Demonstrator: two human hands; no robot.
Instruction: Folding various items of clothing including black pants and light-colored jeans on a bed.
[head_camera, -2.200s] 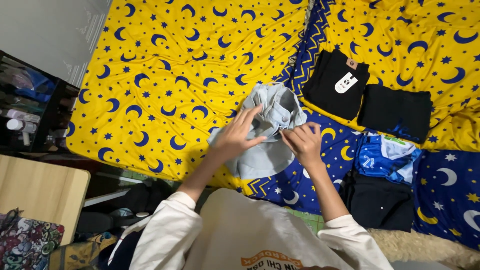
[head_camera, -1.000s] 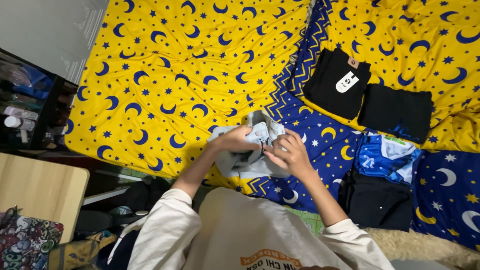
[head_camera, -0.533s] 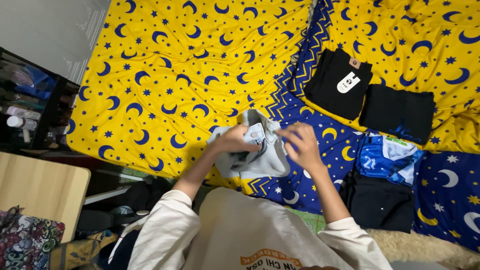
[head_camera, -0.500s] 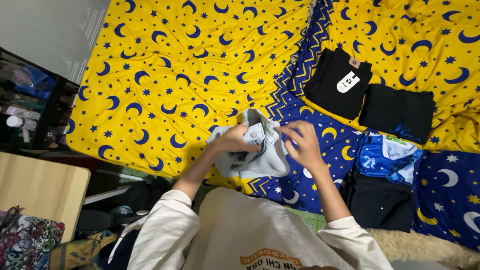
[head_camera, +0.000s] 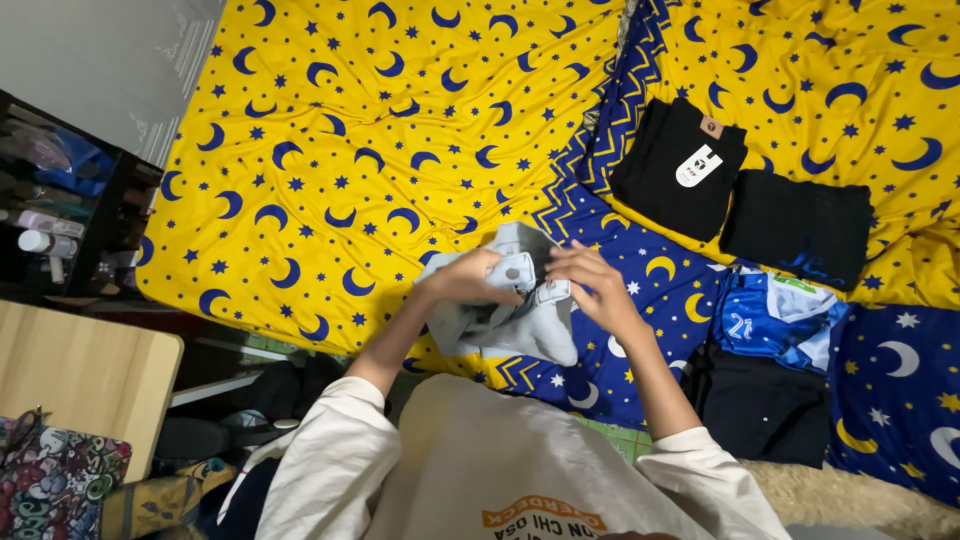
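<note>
A white label (head_camera: 698, 166) and a small tan patch sit on the folded black garment (head_camera: 675, 165) far right on the bed (head_camera: 330, 120). Near the bed's edge, the left hand (head_camera: 468, 280) grips the pale blue denim garment (head_camera: 505, 320), fingers curled shut; the right hand (head_camera: 592, 285) pinches its buttoned edge.

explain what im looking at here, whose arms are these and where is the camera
The camera sits on a person's head and looks down, so the arms in white sleeves are that person's own. The left hand and right hand both grip a pale blue denim garment, bunched up over a bed sheet printed with moons and stars. To the right lie folded clothes: two black pieces, a blue jersey and another dark piece below it.
</note>
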